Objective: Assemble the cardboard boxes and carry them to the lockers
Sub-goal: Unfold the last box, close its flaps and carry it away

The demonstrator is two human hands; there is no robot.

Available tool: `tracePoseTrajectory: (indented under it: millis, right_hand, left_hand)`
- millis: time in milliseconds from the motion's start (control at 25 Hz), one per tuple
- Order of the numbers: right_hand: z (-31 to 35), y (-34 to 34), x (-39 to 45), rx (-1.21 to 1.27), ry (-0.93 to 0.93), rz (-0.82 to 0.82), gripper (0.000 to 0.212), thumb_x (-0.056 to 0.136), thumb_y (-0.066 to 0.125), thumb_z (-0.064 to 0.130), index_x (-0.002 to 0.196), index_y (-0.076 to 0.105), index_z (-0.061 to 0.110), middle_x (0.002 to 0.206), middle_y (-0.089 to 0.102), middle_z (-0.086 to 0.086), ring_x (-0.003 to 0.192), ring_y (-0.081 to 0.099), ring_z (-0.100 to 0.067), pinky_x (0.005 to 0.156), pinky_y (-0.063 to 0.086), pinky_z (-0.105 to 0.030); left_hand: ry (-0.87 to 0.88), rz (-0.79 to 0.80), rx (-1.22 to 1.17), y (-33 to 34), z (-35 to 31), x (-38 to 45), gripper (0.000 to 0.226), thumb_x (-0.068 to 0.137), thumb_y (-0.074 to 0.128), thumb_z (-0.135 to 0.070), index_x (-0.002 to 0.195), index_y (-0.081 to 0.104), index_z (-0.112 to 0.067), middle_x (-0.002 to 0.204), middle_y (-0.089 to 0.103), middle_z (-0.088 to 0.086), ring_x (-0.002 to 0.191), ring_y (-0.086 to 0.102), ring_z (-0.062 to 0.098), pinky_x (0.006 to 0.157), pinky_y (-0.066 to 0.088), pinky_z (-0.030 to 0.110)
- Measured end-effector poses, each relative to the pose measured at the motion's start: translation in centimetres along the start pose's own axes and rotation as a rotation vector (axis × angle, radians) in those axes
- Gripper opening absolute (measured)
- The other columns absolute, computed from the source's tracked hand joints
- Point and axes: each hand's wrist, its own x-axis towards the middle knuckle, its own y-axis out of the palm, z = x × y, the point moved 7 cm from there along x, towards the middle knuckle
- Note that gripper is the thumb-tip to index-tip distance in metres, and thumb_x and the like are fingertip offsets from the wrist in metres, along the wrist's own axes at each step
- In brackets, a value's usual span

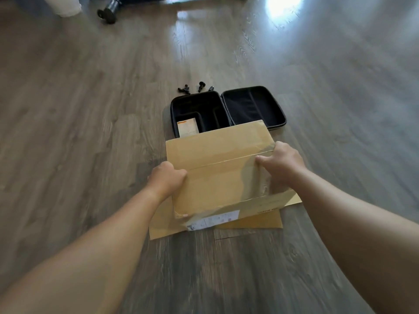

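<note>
A brown cardboard box (217,173) sits on the wooden floor in front of me, its top flaps shut along a taped seam. Clear tape shines on its right part and a white shipping label is on its near side. My left hand (166,180) grips the box's left edge with curled fingers. My right hand (282,163) holds the right edge, thumb on top of the flap. Under the box, flat pieces of cardboard (163,227) stick out toward me and to the right.
Just beyond the box lies an open black zip case (254,107) with a paper in its left half. Small black parts (195,87) lie on the floor behind it. A black wheeled base (108,12) and a white object (63,5) stand at the far left.
</note>
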Motion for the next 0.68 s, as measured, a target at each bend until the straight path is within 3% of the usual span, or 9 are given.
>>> tracePoseTrajectory:
  millis: [160,320,400,480,560,680]
  right_hand:
    - [-0.9,-2.6,-0.2,0.108,0.03,-0.095,0.044,0.073,0.078,0.052,0.098,0.065,0.017,0.092,0.068,0.0,0.09,0.064,-0.024,0.07,0.05,-0.034]
    - [-2.6,-6.4,0.1,0.199,0.038,-0.186,0.073,0.063,0.07,0.072,0.117,0.063,0.022,0.111,0.063,-0.006,0.1,0.062,-0.028,0.089,0.056,-0.047]
    - [-3.9,-9.2,-0.3,0.259,0.05,-0.27,0.078,0.064,0.065,0.074,0.127,0.058,0.027,0.119,0.059,-0.007,0.106,0.058,-0.029,0.093,0.054,-0.05]
    - [-5.4,-11.8,-1.2,0.333,0.005,-0.37,0.073,0.069,0.073,0.066,0.127,0.059,0.026,0.118,0.062,-0.004,0.106,0.059,-0.025,0.091,0.054,-0.046]
    - [-7.2,-13.5,-2.5,0.416,-0.029,-0.454,0.06,0.074,0.084,0.047,0.123,0.061,0.019,0.111,0.065,0.0,0.101,0.061,-0.022,0.083,0.054,-0.041]
    - [-9.7,-13.0,-3.7,0.438,0.032,-0.491,0.051,0.075,0.087,0.029,0.11,0.054,0.014,0.102,0.06,0.001,0.095,0.059,-0.023,0.074,0.047,-0.036]
  left_hand:
    - [0.087,-0.044,0.011,-0.8,-2.5,-0.3,0.032,0.089,0.065,-0.04,0.097,0.058,-0.01,0.096,0.065,0.008,0.086,0.064,0.026,0.078,0.059,0.05]
    - [0.282,-0.138,-0.032,-1.8,-7.8,-1.1,0.024,0.089,0.07,-0.034,0.098,0.058,-0.014,0.088,0.062,-0.005,0.082,0.062,0.016,0.068,0.053,0.031]
    - [0.375,-0.175,-0.069,-2.0,-10.9,-1.8,0.026,0.086,0.076,-0.031,0.101,0.06,-0.017,0.093,0.063,-0.006,0.087,0.061,0.015,0.072,0.051,0.029]
    - [0.427,-0.196,-0.108,-1.8,-13.5,-2.2,0.041,0.079,0.083,-0.032,0.106,0.061,-0.012,0.101,0.065,-0.002,0.092,0.062,0.018,0.078,0.056,0.035]
    - [0.46,-0.196,-0.116,-0.5,-15.0,-2.6,0.048,0.074,0.088,-0.029,0.105,0.056,-0.011,0.102,0.063,0.001,0.092,0.06,0.02,0.076,0.055,0.037]
    - [0.464,-0.117,-0.113,2.4,-14.8,-2.7,0.048,0.076,0.085,-0.036,0.106,0.056,-0.011,0.101,0.061,-0.001,0.093,0.06,0.019,0.068,0.048,0.028]
